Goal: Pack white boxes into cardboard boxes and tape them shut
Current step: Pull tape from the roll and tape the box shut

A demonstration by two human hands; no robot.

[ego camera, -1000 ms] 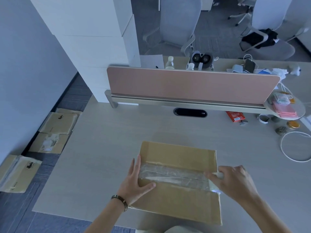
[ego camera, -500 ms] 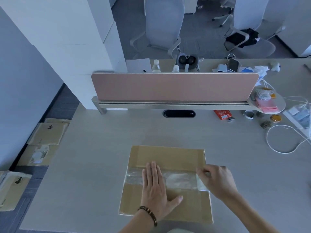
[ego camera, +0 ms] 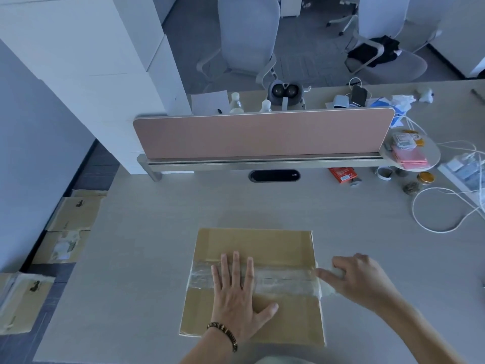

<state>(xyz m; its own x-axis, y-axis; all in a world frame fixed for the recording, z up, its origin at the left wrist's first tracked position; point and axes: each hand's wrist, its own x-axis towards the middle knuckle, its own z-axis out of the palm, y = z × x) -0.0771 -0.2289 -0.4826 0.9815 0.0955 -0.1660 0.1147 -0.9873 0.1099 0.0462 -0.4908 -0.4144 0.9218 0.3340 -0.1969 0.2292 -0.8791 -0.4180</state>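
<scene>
The cardboard box [ego camera: 253, 286] is lying closed on the desk [ego camera: 147, 232] at 6 o'clock, a strip of clear tape [ego camera: 283, 281] running across its lid. The left hand [ego camera: 237, 295] is pressing flat on the tape, fingers straight. The right hand [ego camera: 359, 279], at the box's 3 o'clock edge, is pinching the tape's end.

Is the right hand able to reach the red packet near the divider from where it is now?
Probably yes. The right hand is at the cardboard box's right edge on the tape, and only bare desk lies between it and the red packet. It would first have to leave the tape end.
</scene>
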